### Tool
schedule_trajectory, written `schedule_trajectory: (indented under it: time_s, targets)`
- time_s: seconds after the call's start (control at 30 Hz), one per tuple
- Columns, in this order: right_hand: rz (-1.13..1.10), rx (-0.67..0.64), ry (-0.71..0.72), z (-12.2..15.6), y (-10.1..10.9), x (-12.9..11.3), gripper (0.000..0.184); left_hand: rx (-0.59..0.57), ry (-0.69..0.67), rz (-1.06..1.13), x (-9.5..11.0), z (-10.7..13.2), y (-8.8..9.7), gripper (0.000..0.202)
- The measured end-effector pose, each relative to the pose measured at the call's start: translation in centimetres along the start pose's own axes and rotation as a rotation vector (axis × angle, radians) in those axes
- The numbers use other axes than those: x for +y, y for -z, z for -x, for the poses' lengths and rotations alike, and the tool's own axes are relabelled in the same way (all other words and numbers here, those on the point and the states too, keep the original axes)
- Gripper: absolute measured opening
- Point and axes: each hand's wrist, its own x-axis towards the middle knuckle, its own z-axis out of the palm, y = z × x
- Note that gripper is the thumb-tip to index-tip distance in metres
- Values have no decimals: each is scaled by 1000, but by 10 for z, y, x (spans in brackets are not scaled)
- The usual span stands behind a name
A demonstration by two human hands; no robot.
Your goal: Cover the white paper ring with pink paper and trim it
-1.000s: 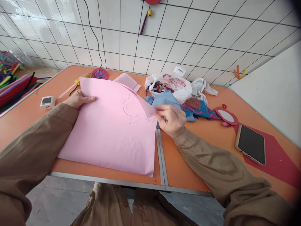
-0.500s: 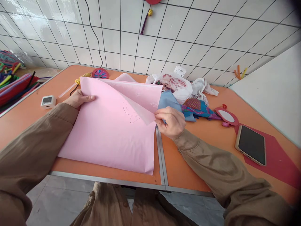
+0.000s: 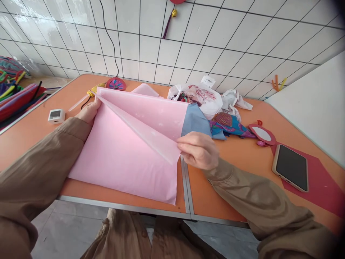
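A large piece of pink cloth [image 3: 121, 154], doubled over in layers, lies across the near part of the orange table. My right hand [image 3: 199, 149] is closed in a pinch on the corner of the upper layer, at the cloth's right edge. That layer is lifted and folded toward me, baring a pink layer beneath with faint pale marks. At the upper left edge my left hand [image 3: 90, 110] grips the cloth; its fingertips are partly hidden by it. Just right of the pink layers lies blue cloth [image 3: 196, 120], near my right hand.
A white plastic bag [image 3: 210, 100] and patterned fabric [image 3: 231, 124] lie behind. At right are a round red-rimmed piece [image 3: 262, 133] and a phone [image 3: 291, 167] on red sheet material [image 3: 320, 187]. A small white device [image 3: 56, 116] stands at left; the orange table [image 3: 215, 194] has a metal seam.
My right hand has drawn the upper layer's corner down and slightly right, baring more underneath. The drawn outline is now covered. My left thumb no longer shows on top of the cloth.
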Motion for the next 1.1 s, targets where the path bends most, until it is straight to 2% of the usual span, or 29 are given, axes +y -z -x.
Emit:
schedule_trajectory:
  time_s: [0.07,0.17,0.27,0.4,0.53,0.6,0.7,0.8,0.87,0.97,1.03,1.1]
  targets:
    - [0,65,-193,-1,-2,0,5,17,46,48,2,0,-2,49]
    - [-24,173,-554,3,-9,8,7,41,101,69,7,2,-2,44]
    - [-198,253,-825,14,-17,22,4,41,123,99,12,4,-3,39]
    - [-450,333,-1160,24,-21,37,33,50,151,134,15,4,-6,37]
    - [-606,306,-1542,15,-19,35,50,103,153,78,16,3,-7,37]
    - [-701,232,-1601,8,-16,31,48,101,140,89,16,3,-7,38]
    - [-828,104,-1615,0,-14,26,35,66,134,138,16,4,-7,41]
    - [-877,25,-1674,-1,-14,23,43,42,121,142,16,6,-9,41]
    - [-876,1,-1691,1,-16,22,41,14,103,149,16,7,-11,43]
    - [-860,70,-1663,5,-19,25,33,-68,94,212,14,7,-10,53]
    - [-853,201,-1620,7,-20,29,26,-153,115,232,9,4,-3,60]
    - [-837,374,-1568,7,-21,34,22,-270,135,194,3,0,6,57]
